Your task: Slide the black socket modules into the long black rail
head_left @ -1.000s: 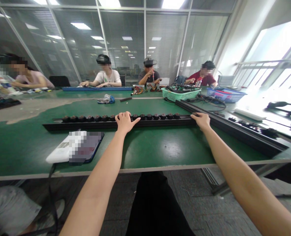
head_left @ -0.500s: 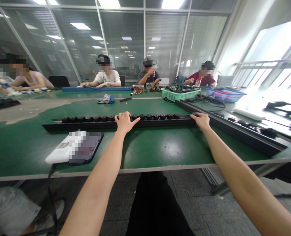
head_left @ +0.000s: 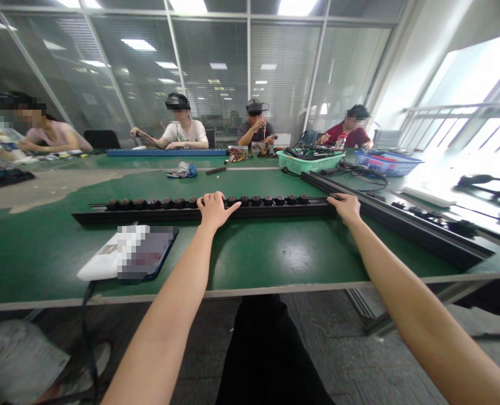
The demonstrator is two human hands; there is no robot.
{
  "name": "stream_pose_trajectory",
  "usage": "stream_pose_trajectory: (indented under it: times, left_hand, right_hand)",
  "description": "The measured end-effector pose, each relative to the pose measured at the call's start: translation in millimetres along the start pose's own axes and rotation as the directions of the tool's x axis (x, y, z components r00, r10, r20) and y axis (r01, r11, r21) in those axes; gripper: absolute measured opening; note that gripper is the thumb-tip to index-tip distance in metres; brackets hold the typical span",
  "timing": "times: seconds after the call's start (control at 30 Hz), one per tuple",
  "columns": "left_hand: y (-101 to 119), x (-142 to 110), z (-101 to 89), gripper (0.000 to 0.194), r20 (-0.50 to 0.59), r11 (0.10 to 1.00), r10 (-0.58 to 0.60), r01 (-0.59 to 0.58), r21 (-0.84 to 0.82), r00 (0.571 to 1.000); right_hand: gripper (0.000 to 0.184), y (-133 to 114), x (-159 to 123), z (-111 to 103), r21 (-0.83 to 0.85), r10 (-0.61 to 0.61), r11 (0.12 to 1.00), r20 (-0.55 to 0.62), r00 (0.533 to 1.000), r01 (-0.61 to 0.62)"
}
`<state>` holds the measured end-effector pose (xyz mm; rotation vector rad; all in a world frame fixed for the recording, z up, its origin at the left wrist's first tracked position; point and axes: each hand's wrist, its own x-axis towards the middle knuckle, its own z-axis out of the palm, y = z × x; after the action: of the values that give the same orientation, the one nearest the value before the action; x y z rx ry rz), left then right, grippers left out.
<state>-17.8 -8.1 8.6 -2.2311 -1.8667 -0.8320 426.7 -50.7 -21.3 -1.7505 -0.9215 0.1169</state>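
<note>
Left hand [head_left: 214, 209] and right hand [head_left: 346, 207] are gripping the black rail [head_left: 275, 211]; uneven pushing could be ramming the slanting rail [head_left: 406, 225] (right hand's neighbour)!

Two black rails [head_left: 275, 212] [head_left: 406, 229], two plastic baskets [head_left: 303, 163] [head_left: 387, 166]

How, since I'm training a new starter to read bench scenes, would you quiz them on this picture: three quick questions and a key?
1. True or false: the left hand is lifted well clear of the crosswise black rail.
2. Multiple choice: what colour is the basket just left of the blue basket in the picture? A) red B) light green C) yellow
3. Short answer: which hand is at the rail's right end?

Key: 1 false; 2 B; 3 the right hand.
</note>
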Motion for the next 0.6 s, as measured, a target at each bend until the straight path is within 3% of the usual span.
stream_pose_trajectory:
  times: [0.3,0.6]
  left_hand:
    - [-0.2,-0.3,0.2,0.053,0.0,1.0,-0.003,0.003,0.012,1.0]
    - [0.4,-0.5,-1.3,0.052,0.012,1.0,-0.006,0.006,0.001,1.0]
  right_hand:
    - [0.042,-1.2,-0.7,-0.8,-0.009,0.011,1.0,0.01,1.0,-0.01]
    - [0.027,2.0,1.4,-5.5,-0.008,-0.001,1.0,-0.043,0.999,0.0]
